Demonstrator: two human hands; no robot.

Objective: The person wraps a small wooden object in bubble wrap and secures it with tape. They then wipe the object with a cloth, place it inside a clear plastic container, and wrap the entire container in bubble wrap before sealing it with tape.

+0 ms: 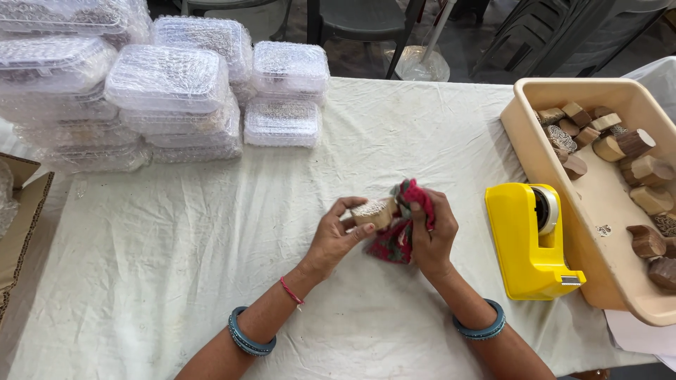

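The left hand (pixel 336 236) is gripping a small carved wooden block (pixel 374 210) between thumb and curled fingers, holding it just above the white tablecloth (pixel 176 267). The right hand (pixel 431 236) is closing its fingers around a bunched red patterned cloth (pixel 403 225), pressing it against the block. A yellow tape dispenser (pixel 528 243) is sitting near the right hand, beside a beige tray (pixel 535 155) of wooden blocks.

left hand (pixel 336 234) holding carved wooden block (pixel 374 211), right hand (pixel 431 236) gripping cloth (pixel 403 226)

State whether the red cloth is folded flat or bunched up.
Bunched up: the red cloth is crumpled in the right hand, against the wooden block.
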